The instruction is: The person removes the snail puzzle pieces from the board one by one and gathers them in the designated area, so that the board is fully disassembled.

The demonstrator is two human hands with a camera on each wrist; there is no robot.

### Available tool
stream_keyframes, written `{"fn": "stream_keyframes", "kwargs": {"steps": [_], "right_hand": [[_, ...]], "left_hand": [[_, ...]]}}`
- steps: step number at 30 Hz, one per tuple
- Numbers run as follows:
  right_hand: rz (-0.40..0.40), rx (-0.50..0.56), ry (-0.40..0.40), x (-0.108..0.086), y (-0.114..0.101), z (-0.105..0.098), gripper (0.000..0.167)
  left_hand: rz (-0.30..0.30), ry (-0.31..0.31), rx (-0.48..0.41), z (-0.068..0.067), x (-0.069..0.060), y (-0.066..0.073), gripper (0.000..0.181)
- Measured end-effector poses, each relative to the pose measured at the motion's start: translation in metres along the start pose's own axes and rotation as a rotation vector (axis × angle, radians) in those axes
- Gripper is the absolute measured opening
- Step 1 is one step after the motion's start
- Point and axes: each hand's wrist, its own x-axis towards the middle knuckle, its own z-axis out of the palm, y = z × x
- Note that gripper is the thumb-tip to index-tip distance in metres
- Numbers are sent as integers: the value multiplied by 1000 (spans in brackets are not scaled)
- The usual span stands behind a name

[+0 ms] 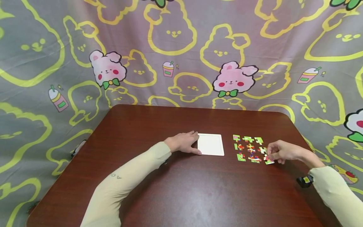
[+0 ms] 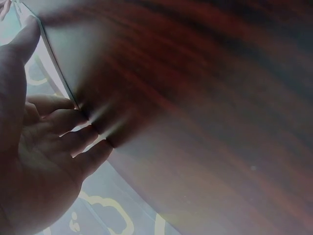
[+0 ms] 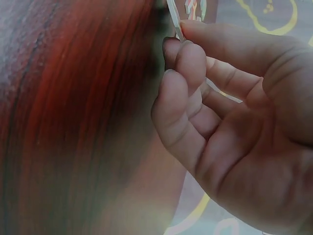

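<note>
A square white puzzle frame [image 1: 210, 145] with a thin raised border lies flat on the table. My left hand [image 1: 184, 142] rests against its left edge, thumb and fingers spread and fairly straight; the left wrist view shows the hand [image 2: 54, 142] along that edge. To the frame's right lie several colourful jigsaw pieces [image 1: 250, 148], set out in spaced rows. At their near right corner my right hand [image 1: 285, 152] pinches a green and pink jigsaw piece [image 1: 268, 160] between thumb and fingertips. In the right wrist view only the thin pale edge of that jigsaw piece [image 3: 174, 18] shows.
The dark brown wooden table [image 1: 181, 189] has rounded corners. A patterned curtain [image 1: 181, 56] with rabbit drawings hangs behind it and at both sides. A small black device [image 1: 305, 181] sits at the right wrist.
</note>
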Motion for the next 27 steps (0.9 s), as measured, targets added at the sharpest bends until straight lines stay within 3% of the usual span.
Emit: {"fn": "stream_keyframes", "kwargs": {"steps": [12, 20, 27], "right_hand": [[37, -61, 16, 0, -2, 6, 26], [129, -137, 54, -1, -19, 9, 27], [63, -133, 77, 2, -32, 7, 23]], "left_hand": [[9, 2, -7, 1, -1, 2, 91], [8, 17, -12, 0, 0, 2, 89], [-3, -2, -26, -2, -1, 1, 85]]}}
